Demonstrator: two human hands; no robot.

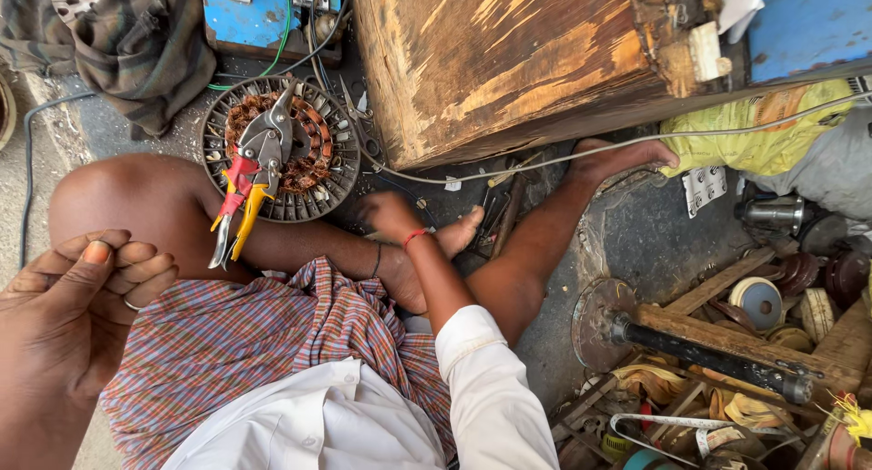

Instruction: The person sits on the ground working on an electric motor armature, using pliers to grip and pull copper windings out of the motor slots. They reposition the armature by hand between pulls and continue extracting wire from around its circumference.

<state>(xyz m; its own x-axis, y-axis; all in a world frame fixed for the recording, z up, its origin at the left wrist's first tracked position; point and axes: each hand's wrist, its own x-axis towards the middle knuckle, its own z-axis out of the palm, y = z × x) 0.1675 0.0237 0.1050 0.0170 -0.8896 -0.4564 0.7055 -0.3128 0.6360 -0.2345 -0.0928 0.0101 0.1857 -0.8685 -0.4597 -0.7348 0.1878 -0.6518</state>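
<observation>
My left hand (82, 297) is raised close to the camera at the left, fingers curled into a fist with the thumb pressed on top; nothing shows in it. My right hand (389, 214), blurred, with a red thread on the wrist, reaches down to the dark floor by my crossed feet, next to a few thin hand tools (500, 214). What its fingers touch is unclear. Just left of it a round fan stator (318, 157) with copper windings lies flat, and metal snips (265, 141) and pliers with red and yellow handles (238, 202) rest on it.
A big worn wooden box (509, 61) stands ahead, with a grey cable (545, 158) running below it. A wooden shaft with a metal disc (699, 343), tape rolls and scrap crowd the right. Farther off are a blue electrical box (250, 11), a folded cloth (136, 34) and a yellow bag (763, 134).
</observation>
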